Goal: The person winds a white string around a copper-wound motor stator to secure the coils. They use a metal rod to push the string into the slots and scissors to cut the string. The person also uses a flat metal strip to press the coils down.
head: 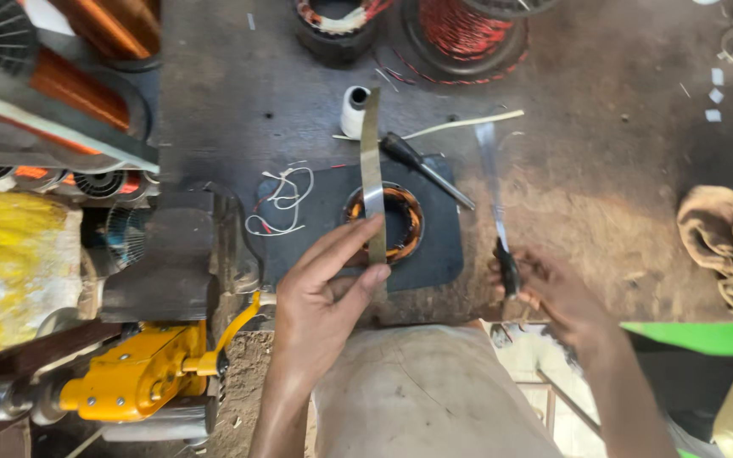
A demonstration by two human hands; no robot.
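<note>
Nearest the camera, over the person's lap, the left hand (328, 284) is partly closed: its thumb and forefinger pinch the lower end of a long thin strip (372, 174), while the other fingers stay loosely curled beneath. From that pinch the strip stands up and away, crossing over a round motor coil (406, 222) with copper windings, which sits on a dark mat (439, 246) on the floor.

To the right, the right hand (553, 293) is clenched around the dark handle of a pair of scissors (492, 182); the blades point away from the person and are blurred, so whether they are open or shut cannot be told. The two hands are well apart, and the scissors do not touch the strip.

Beyond the coil, a screwdriver (426, 168) lies slanted across the far edge of the mat, and a tangle of white wire (280, 199) rests on its left part. Farther off stands a white spool of thread (354, 110), near the top end of the strip. At the left sits a yellow machine (133, 382), and a crumpled cloth (723, 242) lies at the far right.
</note>
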